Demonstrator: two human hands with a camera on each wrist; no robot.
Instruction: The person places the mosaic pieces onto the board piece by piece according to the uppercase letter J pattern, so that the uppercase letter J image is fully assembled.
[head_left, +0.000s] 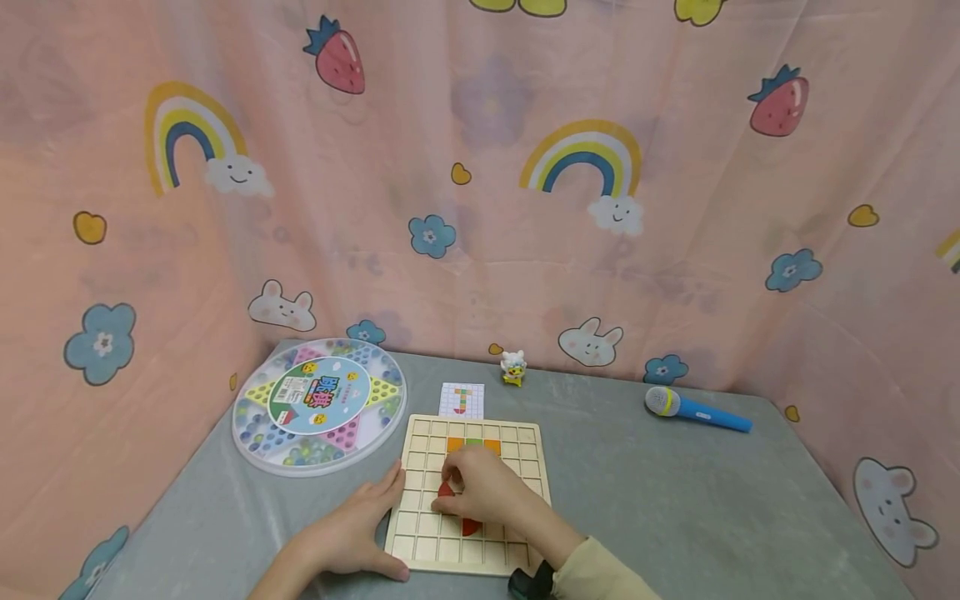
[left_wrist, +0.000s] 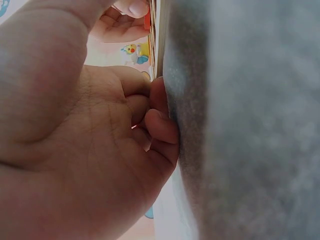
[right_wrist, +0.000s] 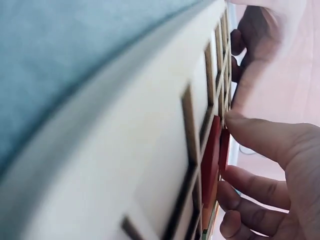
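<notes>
A wooden grid board (head_left: 408,523) lies on the grey table. My left hand (head_left: 352,525) touches its left side, fingers along the edge and thumb by the near-left corner. Over the board, my right hand (head_left: 491,492) pinches a red piece (head_left: 446,489) between thumb and fingers; the right wrist view shows this red piece (right_wrist: 225,147) close to the grid. Another red piece (head_left: 470,527) sits in the grid below that hand, partly covered. Orange tiles (head_left: 492,447) and a green tile (head_left: 474,442) form a row farther up; the hand hides some squares.
A pattern card (head_left: 462,401) lies just behind the board. To the left is a round marble game box (head_left: 390,433). A small figurine (head_left: 513,367) stands at the back, and a blue toy microphone (head_left: 705,411) lies at the right. A patterned pink curtain (head_left: 495,283) hangs behind the table.
</notes>
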